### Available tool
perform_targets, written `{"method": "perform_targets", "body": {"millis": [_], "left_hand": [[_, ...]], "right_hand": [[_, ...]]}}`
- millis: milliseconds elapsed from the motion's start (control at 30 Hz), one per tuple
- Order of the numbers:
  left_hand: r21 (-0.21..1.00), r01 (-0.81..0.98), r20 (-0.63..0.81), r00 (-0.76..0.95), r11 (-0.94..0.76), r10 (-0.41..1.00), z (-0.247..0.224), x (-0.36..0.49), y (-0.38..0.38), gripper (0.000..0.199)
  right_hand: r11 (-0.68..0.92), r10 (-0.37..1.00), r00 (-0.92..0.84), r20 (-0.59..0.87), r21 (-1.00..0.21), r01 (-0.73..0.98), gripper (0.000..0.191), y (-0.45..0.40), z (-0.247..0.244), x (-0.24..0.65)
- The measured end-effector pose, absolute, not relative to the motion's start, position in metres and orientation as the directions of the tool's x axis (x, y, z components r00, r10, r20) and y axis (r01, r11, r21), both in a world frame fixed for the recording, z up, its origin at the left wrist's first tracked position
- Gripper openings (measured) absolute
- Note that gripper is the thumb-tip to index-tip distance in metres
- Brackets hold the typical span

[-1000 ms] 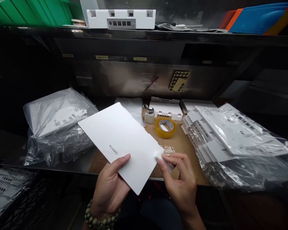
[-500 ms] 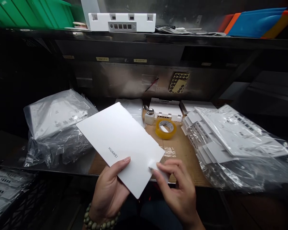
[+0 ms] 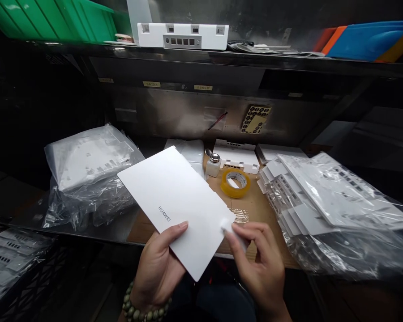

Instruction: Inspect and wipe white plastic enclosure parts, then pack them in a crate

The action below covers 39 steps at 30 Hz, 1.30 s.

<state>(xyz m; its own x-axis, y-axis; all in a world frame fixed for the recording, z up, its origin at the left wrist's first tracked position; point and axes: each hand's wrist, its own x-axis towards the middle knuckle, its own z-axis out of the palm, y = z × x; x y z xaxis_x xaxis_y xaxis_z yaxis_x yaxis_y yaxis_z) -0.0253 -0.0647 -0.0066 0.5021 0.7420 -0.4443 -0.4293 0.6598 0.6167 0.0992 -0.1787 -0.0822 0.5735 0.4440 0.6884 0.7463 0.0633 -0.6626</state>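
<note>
1. The left hand [image 3: 163, 268] grasps the white panel [image 3: 177, 203] by its near-left edge, thumb on the face, fingers beneath; a beaded bracelet [image 3: 146, 312] circles the wrist.
2. The panel is held tilted above the front of the cardboard [image 3: 270, 219], its face up, with "HUAWEI" printed near the left thumb.
3. The right hand [image 3: 260, 264] pinches a pale scrap [image 3: 244, 244] between thumb and forefinger at the panel's right corner; blur hides what it is.
4. Beyond the panel, the yellow tape [image 3: 235, 192] lies flat on the cardboard, near the bottle [image 3: 213, 167] with a metal top.
5. A white casing [image 3: 237, 155] lies behind the tape.
6. Clear bags of white parts flank the work: the left bag [image 3: 94, 154] and the larger right bag [image 3: 352, 197].
7. Another casing [image 3: 183, 38] stands on the shelf [image 3: 188, 55] above, right of the green bin [image 3: 53, 20].
</note>
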Motion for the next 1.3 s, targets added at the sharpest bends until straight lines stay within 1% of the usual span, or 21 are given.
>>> {"method": "perform_targets", "body": {"millis": [100,133,267,300,400,433,467,500,567,600,667,700,767,867,1000,1067,1200,1300], "left_hand": [[0.604,-0.438,-0.436,0.519,0.666,0.735,-0.01,-0.026,-0.063,0.07],[0.601,-0.44,-0.433,0.522,0.667,0.735,-0.011,-0.026,-0.063,0.07],[0.594,-0.444,-0.443,0.516,0.671,0.734,-0.012,-0.026,-0.062,0.072],[0.592,-0.443,-0.446,0.516,0.673,0.731,-0.012,-0.025,-0.062,0.073],[0.587,-0.447,-0.435,0.528,0.675,0.729,-0.014,-0.025,-0.06,0.073],[0.587,-0.449,-0.432,0.53,0.674,0.729,-0.014,-0.025,-0.059,0.073],[0.586,-0.448,-0.433,0.531,0.675,0.728,-0.015,-0.025,-0.058,0.074],[0.582,-0.445,-0.439,0.533,0.681,0.723,-0.016,-0.026,-0.057,0.074],[0.561,-0.426,-0.463,0.55,0.71,0.695,-0.017,-0.027,-0.052,0.075],[0.543,-0.411,-0.478,0.566,0.733,0.672,-0.017,-0.027,-0.05,0.074],[0.494,-0.387,-0.497,0.609,0.779,0.618,-0.016,-0.029,-0.044,0.074],[0.466,-0.378,-0.504,0.63,0.8,0.591,-0.015,-0.029,-0.042,0.073],[0.409,-0.363,-0.516,0.665,0.837,0.54,-0.015,-0.03,-0.038,0.074],[0.348,-0.343,-0.532,0.695,0.873,0.485,-0.014,-0.031,-0.035,0.075],[0.34,-0.342,-0.537,0.695,0.876,0.479,-0.014,-0.029,-0.037,0.076],[0.373,-0.356,-0.526,0.68,0.857,0.511,-0.014,-0.03,-0.039,0.076],[0.463,-0.373,-0.487,0.65,0.804,0.583,-0.012,-0.031,-0.041,0.072],[0.499,-0.316,-0.479,0.675,0.807,0.561,-0.011,-0.026,-0.029,0.069]], "right_hand": [[0.124,0.523,0.502,0.689,-0.644,0.755,0.019,-0.179,-0.082,0.099],[0.118,0.519,0.506,0.689,-0.644,0.756,0.019,-0.179,-0.082,0.099],[0.036,0.422,0.556,0.716,-0.627,0.778,0.024,-0.179,-0.085,0.099],[0.045,0.435,0.544,0.717,-0.621,0.783,0.024,-0.179,-0.085,0.098],[0.111,0.534,0.487,0.691,-0.628,0.771,0.02,-0.18,-0.085,0.096],[0.107,0.541,0.488,0.685,-0.631,0.768,0.019,-0.18,-0.085,0.097],[0.079,0.516,0.511,0.687,-0.632,0.771,0.019,-0.18,-0.085,0.101],[0.035,0.461,0.55,0.697,-0.633,0.773,0.019,-0.18,-0.086,0.106],[-0.044,0.299,0.642,0.706,-0.662,0.748,0.02,-0.182,-0.086,0.118],[-0.059,0.218,0.685,0.695,-0.692,0.72,0.02,-0.183,-0.086,0.123],[-0.034,0.09,0.751,0.655,-0.751,0.659,0.021,-0.186,-0.085,0.131],[-0.006,0.05,0.773,0.632,-0.774,0.633,0.022,-0.188,-0.084,0.132],[0.046,0.015,0.814,0.58,-0.814,0.579,0.024,-0.191,-0.084,0.13],[0.094,0.032,0.875,0.482,-0.874,0.478,0.029,-0.193,-0.086,0.123],[0.089,0.046,0.907,0.418,-0.906,0.413,0.037,-0.196,-0.089,0.119],[0.073,0.06,0.905,0.422,-0.906,0.418,0.037,-0.197,-0.091,0.119],[0.076,0.102,0.878,0.468,-0.883,0.463,0.031,-0.198,-0.095,0.121],[0.123,0.12,0.87,0.477,-0.877,0.464,0.031,-0.199,-0.097,0.12]]}}
